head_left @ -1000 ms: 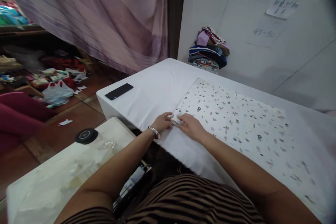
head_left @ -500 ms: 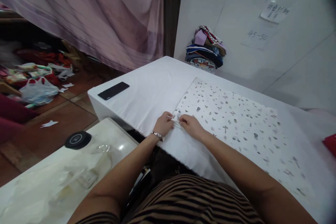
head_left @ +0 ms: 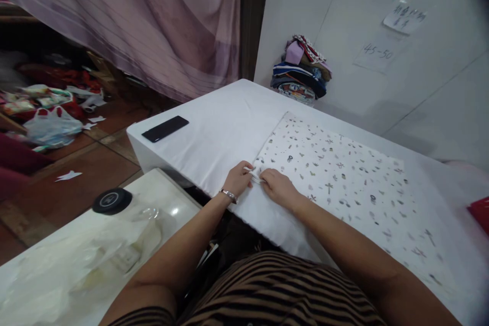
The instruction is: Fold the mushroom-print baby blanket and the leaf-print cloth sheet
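A white fabric with small printed figures [head_left: 317, 178] lies spread over the white-covered table [head_left: 221, 127]. At its near left corner, my left hand [head_left: 239, 179], with a bracelet on the wrist, pinches the folded edge. Just to the right, my right hand [head_left: 278, 186] is closed on the same edge, with its fingers curled. A short bit of gathered white cloth shows between the two hands. The fingertips partly hide the fold.
A black phone [head_left: 165, 128] lies on the table's far left. On a lower white surface [head_left: 153, 188] rest a round black lid [head_left: 112, 200] and clear plastic packaging [head_left: 126, 260]. Folded clothes [head_left: 300, 71] are stacked by the wall. A purple curtain [head_left: 183, 25] hangs behind.
My right fingers have curled in closer on the fabric edge, and the folded bit between the hands looks more bunched. The left hand stays in nearly the same place. The view shifted slightly.
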A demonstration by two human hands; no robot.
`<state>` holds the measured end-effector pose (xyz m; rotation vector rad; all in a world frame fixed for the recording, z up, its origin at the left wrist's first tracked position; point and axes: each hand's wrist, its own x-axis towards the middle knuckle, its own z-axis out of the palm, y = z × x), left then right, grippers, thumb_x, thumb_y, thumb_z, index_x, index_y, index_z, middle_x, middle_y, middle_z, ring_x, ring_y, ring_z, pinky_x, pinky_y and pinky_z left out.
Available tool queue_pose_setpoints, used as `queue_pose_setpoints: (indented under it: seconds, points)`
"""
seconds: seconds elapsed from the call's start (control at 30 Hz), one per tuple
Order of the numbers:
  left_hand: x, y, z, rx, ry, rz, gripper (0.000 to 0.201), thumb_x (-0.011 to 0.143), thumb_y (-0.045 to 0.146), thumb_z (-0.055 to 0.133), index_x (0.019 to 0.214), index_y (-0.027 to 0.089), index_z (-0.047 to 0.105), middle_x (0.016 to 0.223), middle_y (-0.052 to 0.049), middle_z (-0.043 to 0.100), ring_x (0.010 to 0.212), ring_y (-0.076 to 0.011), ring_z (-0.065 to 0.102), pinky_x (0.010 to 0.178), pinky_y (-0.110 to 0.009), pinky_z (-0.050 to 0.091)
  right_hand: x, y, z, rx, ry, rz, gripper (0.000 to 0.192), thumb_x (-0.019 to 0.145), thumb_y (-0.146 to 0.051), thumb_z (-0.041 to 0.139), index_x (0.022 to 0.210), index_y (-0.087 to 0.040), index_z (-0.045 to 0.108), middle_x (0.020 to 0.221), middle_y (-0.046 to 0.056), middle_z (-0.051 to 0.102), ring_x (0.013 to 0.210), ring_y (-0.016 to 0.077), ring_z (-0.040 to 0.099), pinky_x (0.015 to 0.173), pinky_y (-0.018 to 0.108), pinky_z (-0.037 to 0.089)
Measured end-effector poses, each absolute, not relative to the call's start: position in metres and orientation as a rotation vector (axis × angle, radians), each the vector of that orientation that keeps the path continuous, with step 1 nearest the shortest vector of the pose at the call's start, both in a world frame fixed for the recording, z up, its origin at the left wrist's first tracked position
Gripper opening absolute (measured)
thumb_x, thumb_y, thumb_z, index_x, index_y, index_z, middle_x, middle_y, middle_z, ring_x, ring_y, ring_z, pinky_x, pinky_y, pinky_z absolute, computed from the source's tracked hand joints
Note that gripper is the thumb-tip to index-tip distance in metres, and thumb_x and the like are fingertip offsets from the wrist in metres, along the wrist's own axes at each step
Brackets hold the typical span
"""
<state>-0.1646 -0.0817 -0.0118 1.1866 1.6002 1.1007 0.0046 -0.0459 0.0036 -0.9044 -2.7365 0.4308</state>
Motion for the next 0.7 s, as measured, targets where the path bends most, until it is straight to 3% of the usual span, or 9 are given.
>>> queue_pose_setpoints:
  seconds: [0.17,0.33,0.47,0.6,0.7]
  points:
    - [-0.164,-0.081,-0.01,1.127,1.611,1.067,0.023,0.066,0.012,0.047,0.087,0.018,0.055,0.044,0.008,0.053,0.029,-0.0054,0.035,0.037,-0.017,0.026,0.005,-0.041,0.008,-0.841,-2.708,0.579,0.015,0.087,-0.016,0.044,0.097,-0.017,0.056,0.097,0.006,0.058,0.093,0.0161,0.05,0.084,0.028,0.039]
    - [-0.164,-0.08,-0.01,1.158,1.647,1.076,0.024,0.065,0.01,0.049,0.087,0.018,0.055,0.051,0.006,0.058,0.041,-0.0073,0.048,0.044,-0.017,0.033,0.005,-0.046,0.006,-0.782,-2.747,0.515,0.018,0.086,-0.014,0.044,0.1,-0.015,0.057,0.101,0.008,0.057,0.099,0.0174,0.047,0.087,0.03,0.04]
    - [-0.168,-0.078,-0.003,1.154,1.659,0.957,0.033,0.069,0.017,0.053,0.101,0.018,0.051,0.054,0.005,0.058,0.044,-0.01,0.051,0.044,-0.019,0.034,0.003,-0.056,0.007,-0.765,-2.784,0.402,0.021,0.086,-0.015,0.044,0.101,-0.014,0.058,0.103,0.01,0.056,0.098,0.0192,0.047,0.086,0.033,0.041]
    - [-0.171,-0.073,0.004,1.312,1.757,0.808,0.034,0.07,0.03,0.059,0.101,0.017,0.053,0.053,0.005,0.057,0.047,-0.0119,0.053,0.051,-0.022,0.037,0.004,-0.046,0.016,-0.672,-2.76,0.53,0.018,0.085,-0.015,0.046,0.091,-0.016,0.062,0.098,0.007,0.059,0.093,0.0168,0.051,0.083,0.03,0.043]
    - [-0.169,-0.07,0.007,1.447,1.867,0.711,0.029,0.07,0.027,0.057,0.097,0.018,0.056,0.063,0.002,0.06,0.057,-0.0134,0.056,0.056,-0.023,0.036,0.009,-0.009,0.027,-0.68,-2.684,0.613,0.022,0.085,-0.014,0.043,0.084,-0.018,0.064,0.091,0.004,0.062,0.088,0.0146,0.055,0.081,0.028,0.044]
